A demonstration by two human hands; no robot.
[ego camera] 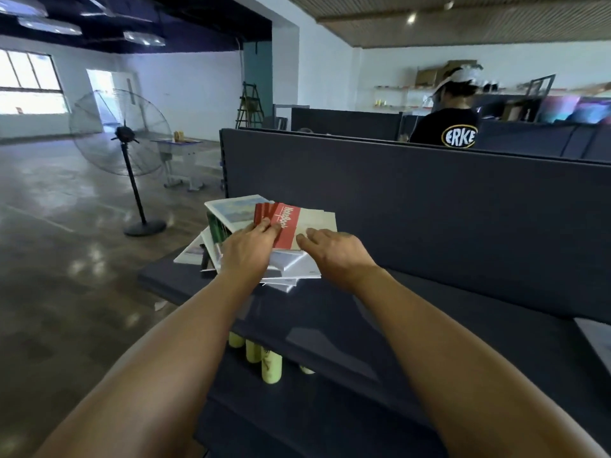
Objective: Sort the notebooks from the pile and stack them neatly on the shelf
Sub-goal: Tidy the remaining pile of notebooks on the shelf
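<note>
Your left hand, at the centre of the frame, lies with its fingers laid flat on the red notebook topping the pile of notebooks; whether the thumb hooks under an edge, you cannot tell. Your right hand, just to its right, reaches in with fingers loosely extended, fingertips touching the beige cover beside the red one. The pile sits askew on the left end of the dark shelf. Lower centre, yellow-green bottles stand beneath. A standing fan is at upper left.
</note>
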